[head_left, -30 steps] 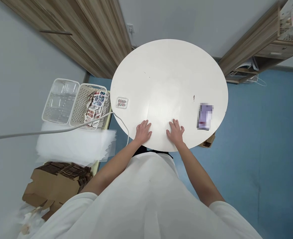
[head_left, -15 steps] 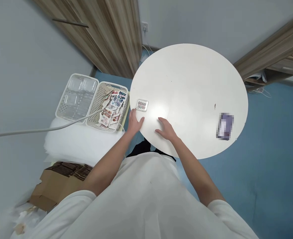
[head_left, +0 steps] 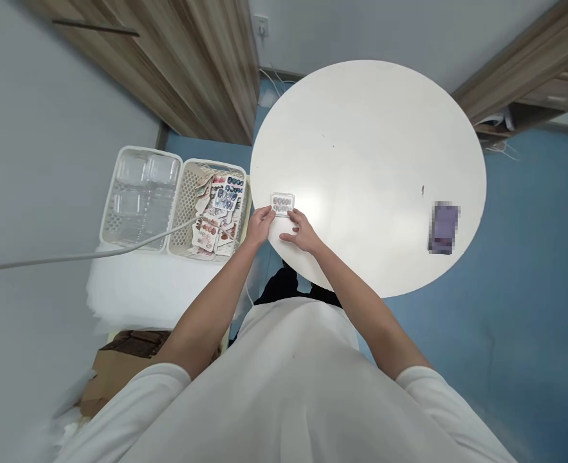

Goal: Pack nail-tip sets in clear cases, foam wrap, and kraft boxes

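A small clear plastic box holding rows of false nails (head_left: 282, 204) lies near the left edge of the round white table (head_left: 375, 141). At its lower left corner, my left hand (head_left: 260, 225) has thumb and fingers closed on the box. My right hand (head_left: 305, 234) reaches the lower right corner with its fingertips. Its thumb is spread away from the fingers, so that hand is open.
Left of the table, a white basket (head_left: 183, 222) holds several cards of false nails (head_left: 206, 233). Beside it, another white basket (head_left: 107, 209) contains clear plastic boxes (head_left: 132, 173). A pale cable (head_left: 153, 239) crosses over both. A blurred purple object (head_left: 444, 228) lies at the table's right.
My right hand has come left and up to the box. My left hand has taken hold of the box's lower left corner, and the box has shifted slightly right. The camera view has shifted.
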Demonstrator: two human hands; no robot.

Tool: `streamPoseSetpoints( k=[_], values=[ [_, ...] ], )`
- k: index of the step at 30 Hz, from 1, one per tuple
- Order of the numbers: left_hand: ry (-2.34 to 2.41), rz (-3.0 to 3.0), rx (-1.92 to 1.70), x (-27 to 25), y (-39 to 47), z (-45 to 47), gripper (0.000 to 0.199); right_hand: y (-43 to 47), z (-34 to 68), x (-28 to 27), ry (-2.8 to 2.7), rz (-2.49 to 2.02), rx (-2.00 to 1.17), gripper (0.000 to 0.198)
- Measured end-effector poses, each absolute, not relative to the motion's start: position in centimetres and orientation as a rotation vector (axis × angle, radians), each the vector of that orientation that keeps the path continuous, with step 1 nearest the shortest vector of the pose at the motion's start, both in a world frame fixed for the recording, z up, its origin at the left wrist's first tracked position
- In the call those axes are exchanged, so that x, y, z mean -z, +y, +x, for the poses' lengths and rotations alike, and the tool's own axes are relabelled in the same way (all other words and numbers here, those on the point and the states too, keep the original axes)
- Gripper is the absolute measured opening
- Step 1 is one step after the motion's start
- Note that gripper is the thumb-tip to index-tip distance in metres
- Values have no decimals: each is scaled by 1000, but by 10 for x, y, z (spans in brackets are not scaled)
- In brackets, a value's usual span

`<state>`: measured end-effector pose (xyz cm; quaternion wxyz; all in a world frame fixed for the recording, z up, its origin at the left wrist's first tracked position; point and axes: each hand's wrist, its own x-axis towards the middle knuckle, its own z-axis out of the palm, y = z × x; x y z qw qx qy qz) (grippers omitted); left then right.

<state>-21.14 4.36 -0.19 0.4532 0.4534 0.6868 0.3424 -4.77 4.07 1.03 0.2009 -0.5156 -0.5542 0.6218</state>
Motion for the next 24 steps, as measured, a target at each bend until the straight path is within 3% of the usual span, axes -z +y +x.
streamPoseSetpoints(
  k=[13,24],
  values=[
    [1234,1467,-717,-25,-18,-57,37,-59,121,-35,-1478,-1689,-1199,55],
    [1464,1511,-552,-23,-45,-3,41,-68,165,-17,-1535,-1653,-1345,58]
  ],
)
